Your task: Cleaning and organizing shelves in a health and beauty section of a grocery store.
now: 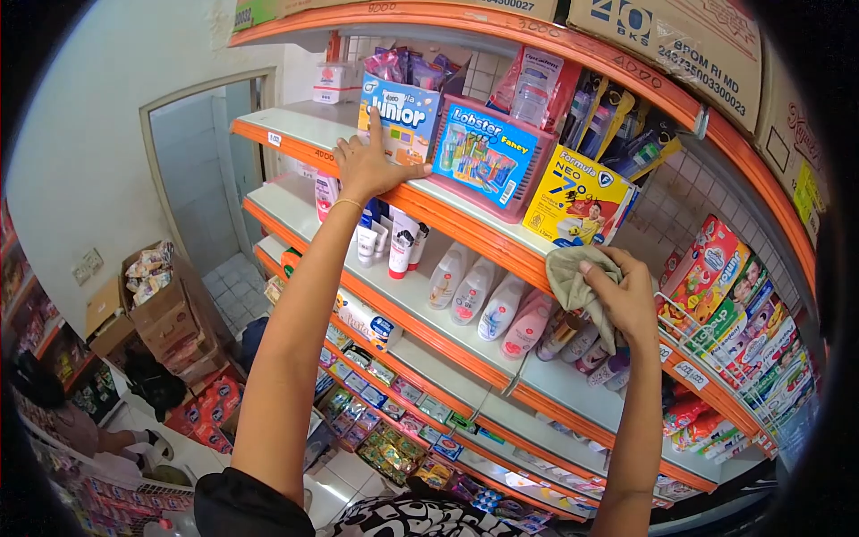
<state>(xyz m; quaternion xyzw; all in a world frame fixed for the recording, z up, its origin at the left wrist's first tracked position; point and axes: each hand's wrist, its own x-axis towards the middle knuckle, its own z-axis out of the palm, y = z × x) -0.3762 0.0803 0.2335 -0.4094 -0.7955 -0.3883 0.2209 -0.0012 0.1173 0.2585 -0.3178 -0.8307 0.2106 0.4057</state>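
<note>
My left hand (379, 168) rests at the upper shelf's front, its fingers spread over the lower part of a blue Formula Junior toothbrush box (406, 121). The thumb points toward a pink plastic basket (496, 211) with a blue printed card on its front. Pinched in my right hand (627, 295) is a crumpled grey-green cloth (577, 268), which lies against the orange shelf edge (496, 240). Just above the cloth stands a yellow Formula toothbrush box (577, 194), with packaged toothbrushes (617, 121) behind it.
Lotion bottles (480, 288) and tubes (402, 241) line the shelf below. A wire rack (711, 349) of toothpaste boxes is at right. Cardboard cartons (671, 54) sit overhead. Open cartons (168, 315) stand near a doorway (201, 148); a seated person (74, 423) is at lower left.
</note>
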